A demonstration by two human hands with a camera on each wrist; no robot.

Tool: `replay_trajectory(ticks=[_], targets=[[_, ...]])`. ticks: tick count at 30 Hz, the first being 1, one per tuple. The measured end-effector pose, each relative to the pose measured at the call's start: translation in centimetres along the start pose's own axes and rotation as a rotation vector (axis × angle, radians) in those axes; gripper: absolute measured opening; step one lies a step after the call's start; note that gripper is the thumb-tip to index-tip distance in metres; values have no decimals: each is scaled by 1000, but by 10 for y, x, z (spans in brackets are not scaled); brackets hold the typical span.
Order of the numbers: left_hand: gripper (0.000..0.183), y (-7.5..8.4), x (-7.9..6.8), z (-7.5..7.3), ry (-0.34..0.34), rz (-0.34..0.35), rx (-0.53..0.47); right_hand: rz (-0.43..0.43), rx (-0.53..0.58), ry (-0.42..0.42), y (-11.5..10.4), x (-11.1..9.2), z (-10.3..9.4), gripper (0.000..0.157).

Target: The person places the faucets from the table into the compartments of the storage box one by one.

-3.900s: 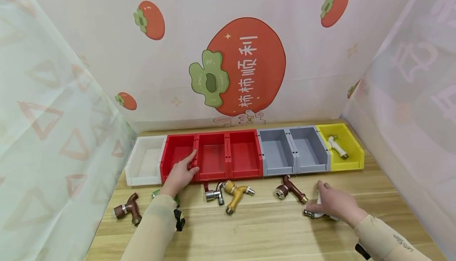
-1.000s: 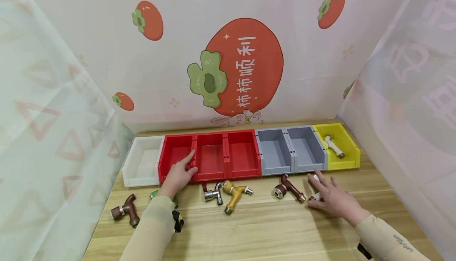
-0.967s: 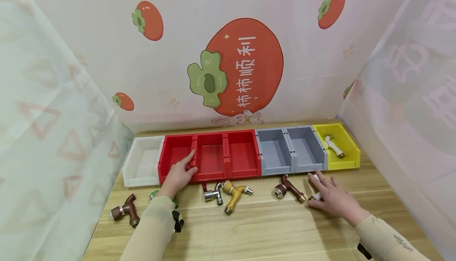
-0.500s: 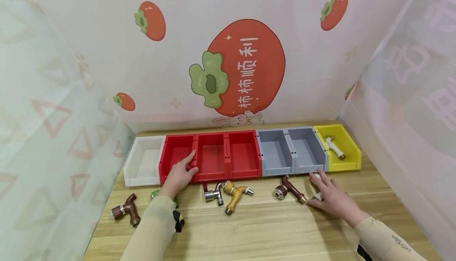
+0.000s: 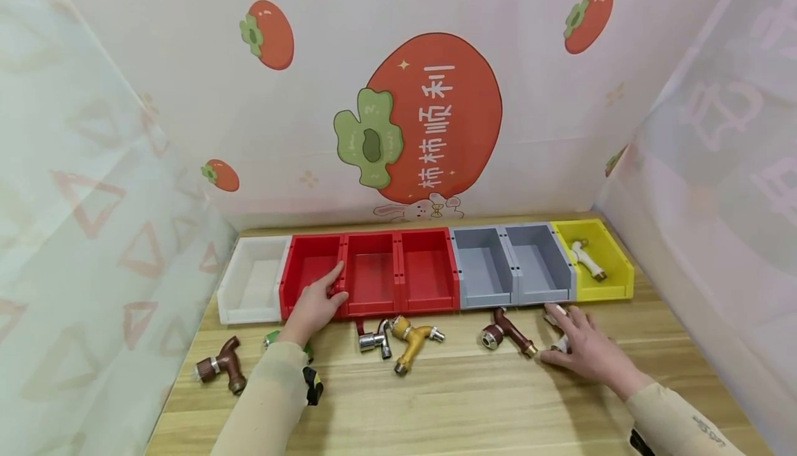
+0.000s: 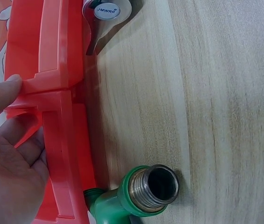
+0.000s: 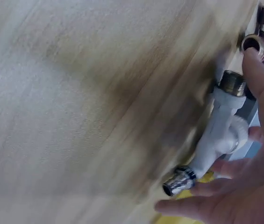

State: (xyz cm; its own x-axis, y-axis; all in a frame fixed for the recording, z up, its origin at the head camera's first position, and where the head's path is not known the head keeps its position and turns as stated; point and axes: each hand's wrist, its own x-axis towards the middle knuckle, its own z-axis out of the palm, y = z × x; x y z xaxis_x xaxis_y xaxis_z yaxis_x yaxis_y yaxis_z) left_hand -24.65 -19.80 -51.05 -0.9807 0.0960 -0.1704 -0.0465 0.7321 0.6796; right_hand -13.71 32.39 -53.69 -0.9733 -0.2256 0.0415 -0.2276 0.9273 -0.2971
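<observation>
faucet in white [image 7: 219, 133] lies on table [image 5: 436, 411], in front of right gray bin [image 5: 546, 295]. right hand [image 5: 590, 353] is over it, fingers spread; can't tell if they touch it. maroon faucet [image 5: 514, 333] sits just beside the thumb. left hand [image 5: 313, 312] touches the two leftmost red bins [image 5: 371, 308]; can't tell if fingers pinch. yellow bin [image 5: 605, 293] holds second white faucet [image 5: 587, 261].

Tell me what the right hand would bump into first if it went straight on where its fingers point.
Beyond the white, metal-ended faucet at the right hand, probably the front lip of the rightmost grey plastic bin; height is hard to judge.
</observation>
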Motion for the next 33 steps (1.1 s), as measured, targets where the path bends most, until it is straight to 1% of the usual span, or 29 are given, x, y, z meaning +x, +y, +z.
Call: replay_trajectory(ticks=[3,5,8,12,15,19,22,25,29,33], targets=[[75,0,0,1,1,2,0,-70,38,40,6,-1,2,91],[75,0,1,0,3,4,1,-135,30,66,11,0,2,88],[74,1,1,1,5,5,3,-257,-24,96,18,-1,-3,87],[74,2,0,1,4,5,2,-440,-129,131,22,1,-17,94],[74,2,0,0,-1,-2,-3,-550,-212,157,23,12,-35,100],[75,1,-1,0,-1,-13,-11,-660,-325,194,27,39,-57,100],[74,0,-1,1,0,-20,-10,-720,-375,207,31,63,-69,99],[74,-1,-2,1,-1,-19,-6,-762,-411,201,34,82,-76,100],[74,1,-3,1,7,-13,-10,-804,-467,170,35,102,-80,101],[74,1,-2,1,17,-18,-12,-808,-486,140,36,116,-79,97]])
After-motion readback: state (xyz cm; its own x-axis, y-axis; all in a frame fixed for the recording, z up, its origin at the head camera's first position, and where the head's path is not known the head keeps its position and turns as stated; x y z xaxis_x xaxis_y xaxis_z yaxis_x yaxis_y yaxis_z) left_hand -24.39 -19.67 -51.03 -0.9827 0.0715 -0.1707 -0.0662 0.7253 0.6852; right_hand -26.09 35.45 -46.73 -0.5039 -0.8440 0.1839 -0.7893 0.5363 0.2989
